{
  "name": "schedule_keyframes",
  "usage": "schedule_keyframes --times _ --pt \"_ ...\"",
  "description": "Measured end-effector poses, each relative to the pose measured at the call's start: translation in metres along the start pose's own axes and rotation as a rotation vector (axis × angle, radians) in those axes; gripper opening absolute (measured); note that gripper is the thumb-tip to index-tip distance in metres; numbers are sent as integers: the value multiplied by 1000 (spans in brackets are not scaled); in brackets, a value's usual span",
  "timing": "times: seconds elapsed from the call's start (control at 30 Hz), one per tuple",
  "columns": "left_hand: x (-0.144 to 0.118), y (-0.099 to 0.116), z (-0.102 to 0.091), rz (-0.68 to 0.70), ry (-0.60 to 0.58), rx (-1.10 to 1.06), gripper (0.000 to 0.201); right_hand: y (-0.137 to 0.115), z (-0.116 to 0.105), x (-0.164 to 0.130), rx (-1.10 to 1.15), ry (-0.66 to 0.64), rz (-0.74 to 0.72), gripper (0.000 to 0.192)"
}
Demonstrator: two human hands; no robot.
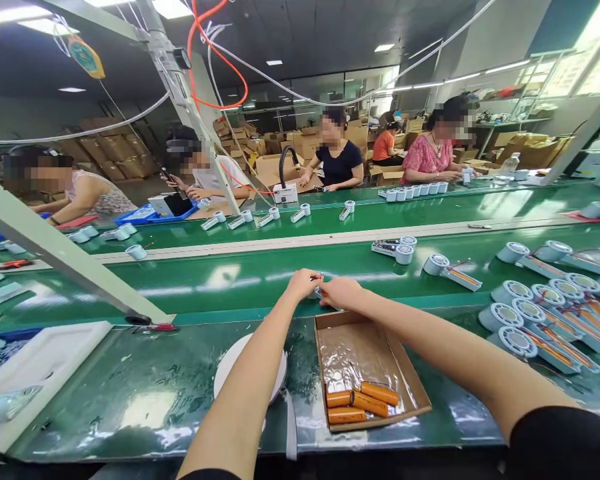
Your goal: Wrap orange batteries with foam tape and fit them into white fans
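My left hand and my right hand meet over the green conveyor belt, fingers pinched together. A small bit of something pale shows between them, mostly hidden by the fingers, and I cannot make out its kind. Just below my right forearm sits a shallow cardboard box lined with clear plastic. Several orange cylindrical batteries lie at its near end. Under my left forearm is a round white disc, partly covered, with a white strip hanging from it toward the table edge.
Several pale blue round-headed housings with orange batteries crowd the right side. Others stand on the belt. A slanted metal post rises at left, beside a white tray. Several people sit across the line.
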State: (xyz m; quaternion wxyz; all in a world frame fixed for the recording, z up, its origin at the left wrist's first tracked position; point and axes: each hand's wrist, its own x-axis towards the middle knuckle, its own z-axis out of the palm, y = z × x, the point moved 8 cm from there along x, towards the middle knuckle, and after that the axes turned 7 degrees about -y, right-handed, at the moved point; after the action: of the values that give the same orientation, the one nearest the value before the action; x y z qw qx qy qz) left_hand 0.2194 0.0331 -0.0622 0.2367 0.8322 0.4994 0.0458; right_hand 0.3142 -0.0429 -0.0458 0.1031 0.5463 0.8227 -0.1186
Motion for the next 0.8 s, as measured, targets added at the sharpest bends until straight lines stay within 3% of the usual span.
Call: schedule_keyframes --times 0.17,0.43,0.6,0.8 --pt "-6 11 3 -16 41 -2 27 -3 -4 4 -41 -66 -5 38" --pt "-19 24 15 -39 100 -44 31 7 -10 -20 -99 38 6 25" --pt "-11 27 18 -33 104 -54 29 20 -8 -24 9 64 71 23" --pt "5 35 12 -27 62 3 26 38 -10 -22 265 132 212 37"
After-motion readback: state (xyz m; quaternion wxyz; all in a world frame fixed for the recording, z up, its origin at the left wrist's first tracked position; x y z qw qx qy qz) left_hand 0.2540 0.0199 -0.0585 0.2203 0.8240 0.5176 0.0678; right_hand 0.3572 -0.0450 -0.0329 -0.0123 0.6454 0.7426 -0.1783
